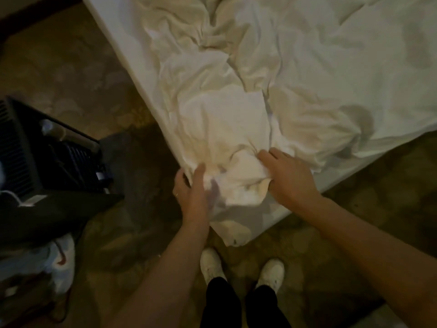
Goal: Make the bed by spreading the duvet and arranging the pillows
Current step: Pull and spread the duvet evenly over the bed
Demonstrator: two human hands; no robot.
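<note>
While I stand at the near corner of the bed, both of my hands are on the crumpled white fabric duvet (236, 110), which lies bunched in folds over that corner and runs away from me, up and to the right across the white mattress (111, 41). My left hand (191, 192) grips the bunched edge at the left side of the corner, thumb on top and fingers curled underneath. My right hand (286, 176) holds a gathered wad of the same cloth just to the right, fingers wrapped into it. The two hands are near each other, with a puffed fold of duvet between them.

Everything that needs spreading lies ahead of my grip: the bulk of the duvet is heaped toward the middle of the bed, its wrinkles running diagonally away from me (the far end is out of frame, and no pillows are in view). A small tail of cloth hangs off the corner above my white shoes (212, 263). Both hands are about equally close to the corner, so I judge the next move is to draw them apart and pull the edge flat along the two sides of the mattress. A dark cabinet (47, 162) stands to my left on the patterned brown carpet (59, 67).
</note>
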